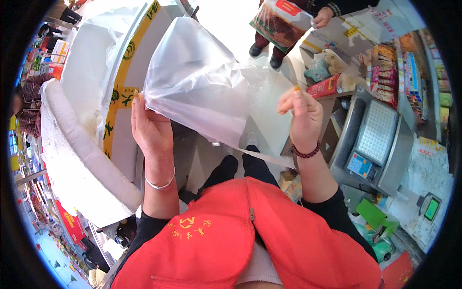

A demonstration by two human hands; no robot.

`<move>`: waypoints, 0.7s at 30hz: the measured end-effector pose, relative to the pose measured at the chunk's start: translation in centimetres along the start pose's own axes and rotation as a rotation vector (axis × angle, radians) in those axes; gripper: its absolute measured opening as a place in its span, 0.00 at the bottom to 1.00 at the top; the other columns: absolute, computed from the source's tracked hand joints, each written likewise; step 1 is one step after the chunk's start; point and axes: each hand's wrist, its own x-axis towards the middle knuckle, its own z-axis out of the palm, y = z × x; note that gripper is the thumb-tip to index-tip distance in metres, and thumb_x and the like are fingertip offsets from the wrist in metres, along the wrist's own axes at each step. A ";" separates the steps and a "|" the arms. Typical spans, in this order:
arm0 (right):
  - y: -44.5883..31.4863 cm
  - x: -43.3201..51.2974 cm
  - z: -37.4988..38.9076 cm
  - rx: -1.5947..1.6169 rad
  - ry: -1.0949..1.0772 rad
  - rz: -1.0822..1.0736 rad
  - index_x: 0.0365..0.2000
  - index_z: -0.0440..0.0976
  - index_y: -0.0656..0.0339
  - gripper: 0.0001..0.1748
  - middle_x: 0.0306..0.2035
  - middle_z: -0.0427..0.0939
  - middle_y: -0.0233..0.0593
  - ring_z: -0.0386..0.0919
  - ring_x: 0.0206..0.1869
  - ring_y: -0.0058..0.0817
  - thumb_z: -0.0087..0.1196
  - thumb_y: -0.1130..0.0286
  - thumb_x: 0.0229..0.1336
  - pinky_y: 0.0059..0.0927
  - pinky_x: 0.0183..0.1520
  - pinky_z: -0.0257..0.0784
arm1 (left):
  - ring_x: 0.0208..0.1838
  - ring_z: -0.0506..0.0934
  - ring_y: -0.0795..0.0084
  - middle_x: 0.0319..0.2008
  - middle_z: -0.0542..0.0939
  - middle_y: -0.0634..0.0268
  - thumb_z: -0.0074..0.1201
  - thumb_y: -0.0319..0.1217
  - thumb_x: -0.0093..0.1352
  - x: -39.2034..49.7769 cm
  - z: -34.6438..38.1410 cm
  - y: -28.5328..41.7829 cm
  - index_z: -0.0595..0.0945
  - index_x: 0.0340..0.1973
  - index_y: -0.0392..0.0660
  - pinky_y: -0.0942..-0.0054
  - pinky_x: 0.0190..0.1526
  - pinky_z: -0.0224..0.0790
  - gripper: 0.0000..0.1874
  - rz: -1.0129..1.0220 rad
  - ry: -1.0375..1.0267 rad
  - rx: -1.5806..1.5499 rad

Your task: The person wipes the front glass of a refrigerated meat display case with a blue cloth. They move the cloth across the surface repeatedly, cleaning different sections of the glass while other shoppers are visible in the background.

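Before me hangs a large translucent plastic bag (196, 79), spread out and creased, its upper part puffed out. My left hand (153, 126), with a silver bangle on the wrist, grips the bag's left edge between thumb and fingers. To the right of the bag is my right hand (301, 115), raised and slightly blurred, with its fingers curled; whether it pinches any film is unclear. A dark red bead bracelet (306, 154) circles that wrist. A thin strip of clear film (267, 157) trails from the bag's lower edge toward my right forearm.
White foam boxes (90, 57) and a foam lid (83, 159) stand at my left. A weighing scale (375, 133) sits on the right counter near packaged snacks (384, 72). Ahead, another person's hand (323, 17) holds a printed plastic bag (283, 23).
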 end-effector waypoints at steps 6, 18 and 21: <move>-5.8 0.5 5.3 0.072 -0.342 0.236 0.59 0.72 0.71 0.24 0.48 0.82 0.41 0.79 0.46 0.26 0.49 0.61 0.76 0.27 0.51 0.73 | 0.48 0.81 0.73 0.43 0.83 0.65 0.45 0.32 0.82 -0.5 3.2 2.7 0.78 0.50 0.42 0.69 0.52 0.75 0.10 0.074 -0.014 -0.043; -5.0 1.3 8.0 0.199 -0.210 0.154 0.31 0.76 0.64 0.13 0.29 0.79 0.26 0.69 0.28 0.10 0.61 0.65 0.70 0.16 0.31 0.66 | 0.49 0.76 0.78 0.52 0.77 0.62 0.53 0.29 0.78 -4.2 4.8 1.3 0.74 0.58 0.37 0.76 0.48 0.72 0.15 0.504 -0.029 1.037; -4.6 1.0 8.3 0.213 -0.218 0.217 0.27 0.75 0.62 0.17 0.27 0.77 0.26 0.67 0.26 0.09 0.59 0.63 0.72 0.18 0.28 0.64 | 0.53 0.76 0.77 0.55 0.77 0.62 0.51 0.27 0.79 -7.9 5.7 0.8 0.74 0.60 0.38 0.78 0.48 0.71 0.15 0.399 -0.449 0.898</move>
